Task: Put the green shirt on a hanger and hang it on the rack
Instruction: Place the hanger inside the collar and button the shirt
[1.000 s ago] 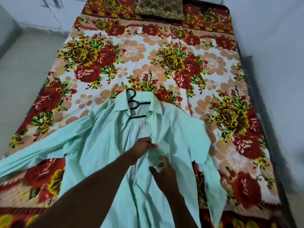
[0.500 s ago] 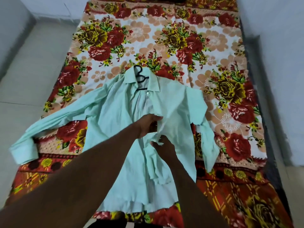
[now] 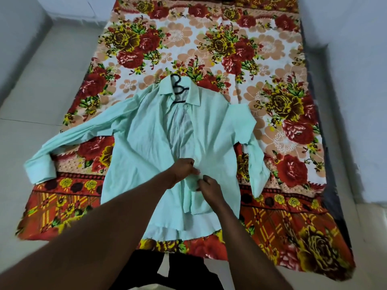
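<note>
Now lower on the green shirt (image 3: pixel 146 139), left hand (image 3: pixel 184 167) and right hand (image 3: pixel 209 185) pinching placket edges together, buttoning; black hanger (image 3: pixel 178 88) already inside collar.

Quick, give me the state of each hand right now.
Left hand: closed, fingers pinching the front edge of the green shirt.
Right hand: closed, fingers pinching the shirt's other front edge.

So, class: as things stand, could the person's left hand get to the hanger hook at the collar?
Probably yes: the hanger hook lies exposed above the open collar, nothing covering it, though the left hand is busy gripping the green shirt.
</note>
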